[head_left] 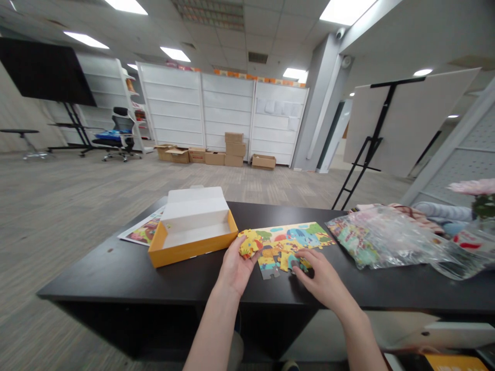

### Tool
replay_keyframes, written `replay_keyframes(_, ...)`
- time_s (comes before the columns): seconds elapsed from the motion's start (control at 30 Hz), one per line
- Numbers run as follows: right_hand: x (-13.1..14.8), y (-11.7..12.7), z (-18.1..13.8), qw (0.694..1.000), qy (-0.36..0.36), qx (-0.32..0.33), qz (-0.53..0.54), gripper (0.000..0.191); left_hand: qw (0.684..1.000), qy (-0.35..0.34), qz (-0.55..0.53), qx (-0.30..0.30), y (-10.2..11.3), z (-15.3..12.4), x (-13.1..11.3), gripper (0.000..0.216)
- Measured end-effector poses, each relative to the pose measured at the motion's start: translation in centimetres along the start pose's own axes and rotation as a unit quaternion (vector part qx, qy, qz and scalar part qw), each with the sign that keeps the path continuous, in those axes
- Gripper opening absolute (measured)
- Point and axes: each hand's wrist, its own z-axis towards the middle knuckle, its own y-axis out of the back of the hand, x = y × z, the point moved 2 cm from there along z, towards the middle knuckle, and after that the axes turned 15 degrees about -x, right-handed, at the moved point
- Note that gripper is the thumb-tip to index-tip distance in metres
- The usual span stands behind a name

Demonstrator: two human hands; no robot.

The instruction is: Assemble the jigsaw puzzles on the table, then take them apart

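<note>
My left hand is closed around several yellow jigsaw puzzle pieces, held above the near-left side of a partly joined puzzle. Its joined upper part shows a blue elephant and green trees. My right hand reaches in from the right, thumb and fingers closed on a teal-and-grey puzzle piece at the puzzle's lower edge; the fingertips partly cover it. Below the left part lies a section with grey edges, with yellow pieces beside it.
An open yellow box with a white interior stands left of the puzzle, a printed sheet partly under it. To the right, a clear plastic bag lies on the black table, beside a flower vase.
</note>
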Motion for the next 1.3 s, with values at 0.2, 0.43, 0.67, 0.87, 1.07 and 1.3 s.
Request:
replay_keyframes(0.2, 0.3, -0.4, 0.1, 0.998, -0.023, 0.042, 0.041, 0.014, 1.0, 0.008, 0.005, 0.001, -0.2, 0.2, 0.9, 0.009)
replay_keyframes(0.43, -0.7, -0.1, 0.3, 0.976, -0.144, -0.033, 0.157, 0.024, 1.0, 0.016, 0.009, -0.006, -0.5, 0.2, 1.4, 0.009)
replay_keyframes(0.67, 1.8, -1.1, 0.9, 0.866, -0.316, -0.159, 0.354, 0.043, 0.999, 0.029, 0.001, 0.016, -0.9, -0.2, 2.0, 0.016)
replay_keyframes(0.87, 6.4, -4.3, 0.7, 0.907, -0.19, -0.089, 0.364, 0.034, 0.996, -0.003, 0.019, 0.088, -0.9, -0.3, 2.7, 0.017)
replay_keyframes(1.07, 6.6, -3.1, 0.5, 0.977, -0.05, -0.098, 0.18, 0.02, 0.999, -0.02, 0.038, 0.026, -0.5, 0.0, 1.9, 0.021)
replay_keyframes(1.3, 6.5, -4.4, -1.4, 0.998, -0.021, -0.051, -0.033, 0.029, 0.999, 0.015, 0.005, -0.048, -0.5, 0.3, 1.0, 0.009)
